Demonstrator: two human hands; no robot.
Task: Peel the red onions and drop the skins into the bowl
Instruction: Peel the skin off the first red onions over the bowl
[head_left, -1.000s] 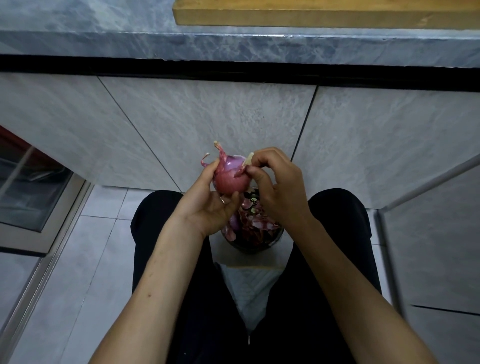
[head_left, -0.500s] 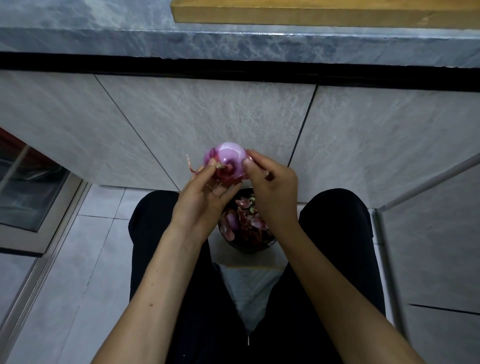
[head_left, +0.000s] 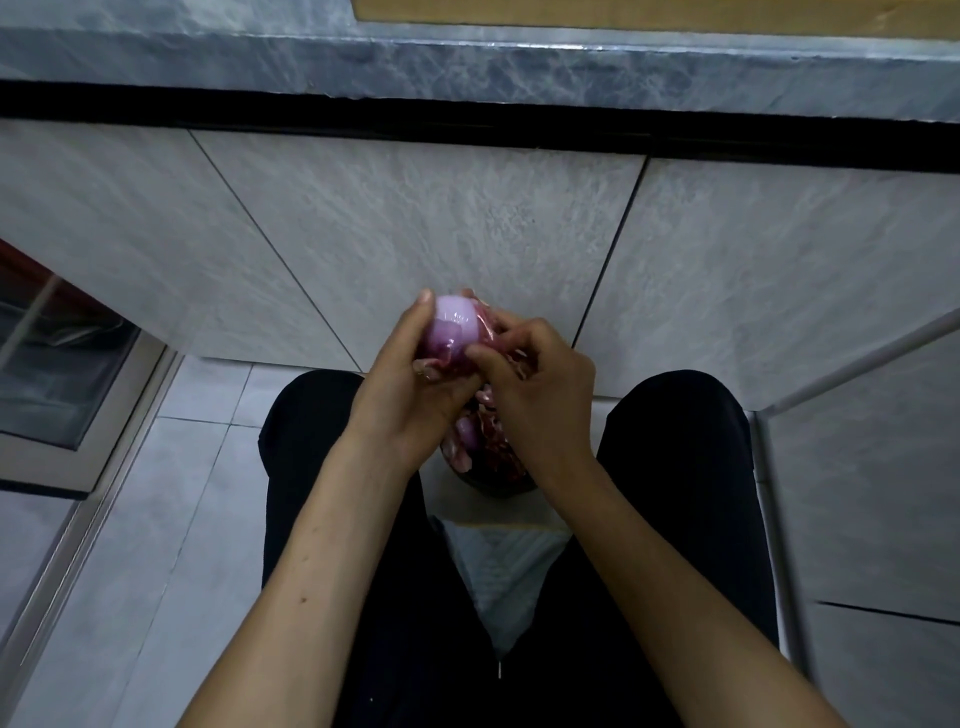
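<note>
A red onion (head_left: 453, 326) with a pale purple peeled top is held up between both hands. My left hand (head_left: 410, 387) grips it from the left and below, thumb on its upper left side. My right hand (head_left: 540, 387) pinches a strip of reddish skin (head_left: 491, 325) on the onion's right side. Directly below the hands, between my knees, stands a dark bowl (head_left: 493, 480) holding several purple skins; the hands hide most of it.
My legs in dark trousers (head_left: 691, 467) flank the bowl. A grey tiled cabinet front (head_left: 415, 223) rises close ahead under a marble counter edge (head_left: 467, 67). White floor tiles (head_left: 171, 509) lie to the left, next to a glass door (head_left: 62, 374).
The onion has been turned so its pale peeled end faces up and its stalk is out of sight. My right hand shifted from the top tip to skin on the right side.
</note>
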